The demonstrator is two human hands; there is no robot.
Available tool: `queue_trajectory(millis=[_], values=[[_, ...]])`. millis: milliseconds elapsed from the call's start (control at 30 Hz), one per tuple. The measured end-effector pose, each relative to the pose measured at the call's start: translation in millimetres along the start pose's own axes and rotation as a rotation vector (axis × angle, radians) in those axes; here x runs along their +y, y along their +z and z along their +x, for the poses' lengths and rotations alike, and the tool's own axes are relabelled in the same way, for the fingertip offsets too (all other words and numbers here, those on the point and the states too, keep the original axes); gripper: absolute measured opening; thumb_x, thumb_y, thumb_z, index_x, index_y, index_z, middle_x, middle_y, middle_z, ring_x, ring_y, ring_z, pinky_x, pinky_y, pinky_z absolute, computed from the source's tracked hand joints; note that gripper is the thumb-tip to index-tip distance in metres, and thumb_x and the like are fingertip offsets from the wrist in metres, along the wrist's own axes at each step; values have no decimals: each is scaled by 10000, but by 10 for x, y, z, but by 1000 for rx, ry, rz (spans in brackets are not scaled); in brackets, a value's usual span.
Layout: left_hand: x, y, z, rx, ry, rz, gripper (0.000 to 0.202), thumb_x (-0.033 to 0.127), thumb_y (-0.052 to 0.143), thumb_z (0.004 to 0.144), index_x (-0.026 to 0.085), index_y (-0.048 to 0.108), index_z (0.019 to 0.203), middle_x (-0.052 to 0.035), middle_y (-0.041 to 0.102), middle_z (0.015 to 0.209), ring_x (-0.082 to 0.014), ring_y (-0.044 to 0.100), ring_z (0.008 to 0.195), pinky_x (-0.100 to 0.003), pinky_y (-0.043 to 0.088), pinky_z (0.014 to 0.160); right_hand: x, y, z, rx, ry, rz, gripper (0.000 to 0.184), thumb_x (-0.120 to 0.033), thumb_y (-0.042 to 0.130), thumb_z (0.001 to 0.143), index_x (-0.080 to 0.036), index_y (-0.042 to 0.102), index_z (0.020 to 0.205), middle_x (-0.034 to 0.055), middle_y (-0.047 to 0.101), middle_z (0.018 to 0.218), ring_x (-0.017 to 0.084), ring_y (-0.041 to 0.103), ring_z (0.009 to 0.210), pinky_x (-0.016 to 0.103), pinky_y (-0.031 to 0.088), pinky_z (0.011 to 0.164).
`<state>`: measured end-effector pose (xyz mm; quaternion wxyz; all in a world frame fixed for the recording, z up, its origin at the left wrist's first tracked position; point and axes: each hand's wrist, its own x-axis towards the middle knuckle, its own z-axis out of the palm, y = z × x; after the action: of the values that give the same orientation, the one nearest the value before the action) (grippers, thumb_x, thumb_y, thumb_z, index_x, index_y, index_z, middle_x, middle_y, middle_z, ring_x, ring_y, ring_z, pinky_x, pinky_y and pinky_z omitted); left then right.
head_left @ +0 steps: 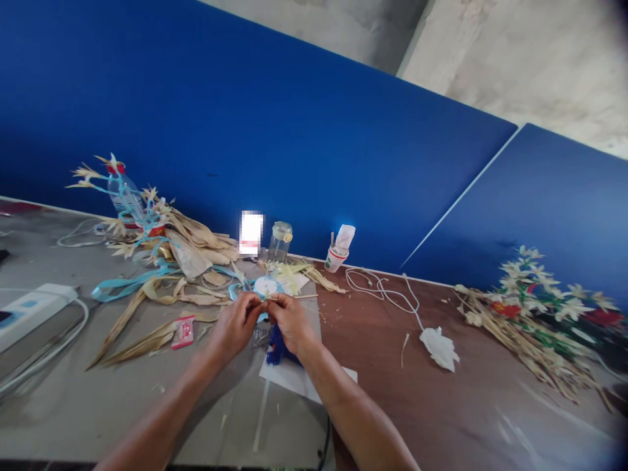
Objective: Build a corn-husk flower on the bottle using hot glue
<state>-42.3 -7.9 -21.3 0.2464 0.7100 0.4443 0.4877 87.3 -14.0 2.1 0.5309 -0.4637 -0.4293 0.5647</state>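
My left hand (240, 320) and my right hand (292, 320) meet fingertip to fingertip above the grey tabletop. Both are closed in a pinch, and whatever small piece lies between the fingers is too hidden to name. Just beyond them sits a round white disc (265, 286) with light blue ribbon beside it. A thin pale stick (308, 296) shows to the right of the right fingertips. Below that hand lies a dark blue crumpled item (275, 347), partly covered by it, over a white sheet of paper (294, 381).
Dried corn husks (196, 229) and blue ribbon (118, 288) spread left, with a pink packet (183, 332) and a power strip (34, 314). Behind stand a glass jar (280, 241) and a paper cup (335, 259). White cable (387, 294) and husk flowers (530, 281) lie right.
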Motion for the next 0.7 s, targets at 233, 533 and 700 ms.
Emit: queue_trajectory(millis=[233, 533, 700], values=[[76, -56, 89, -180, -278, -504, 231, 340, 676, 690, 180, 541, 788, 17, 554, 680, -107, 486, 542, -228, 383, 503, 21, -31, 20, -31, 123, 228, 207, -273, 734, 505, -166, 572, 575, -58, 492, 488, 62, 374, 440, 210, 268, 457], [61, -73, 85, -164, -477, -748, 319, 385, 740, 644, 151, 632, 831, 16, 569, 684, -86, 460, 555, -215, 369, 534, 43, -50, 11, -61, 13, -54, 272, -379, 715, 594, -174, 541, 551, -63, 428, 487, 75, 328, 472, 227, 242, 482], [51, -50, 83, -180, -536, -852, 306, 313, 786, 598, 152, 654, 822, 0, 615, 727, -102, 523, 611, -217, 402, 559, 86, -33, 7, -51, -45, -171, 289, -411, 695, 617, -174, 550, 537, -62, 407, 492, 82, 298, 493, 234, 230, 495]])
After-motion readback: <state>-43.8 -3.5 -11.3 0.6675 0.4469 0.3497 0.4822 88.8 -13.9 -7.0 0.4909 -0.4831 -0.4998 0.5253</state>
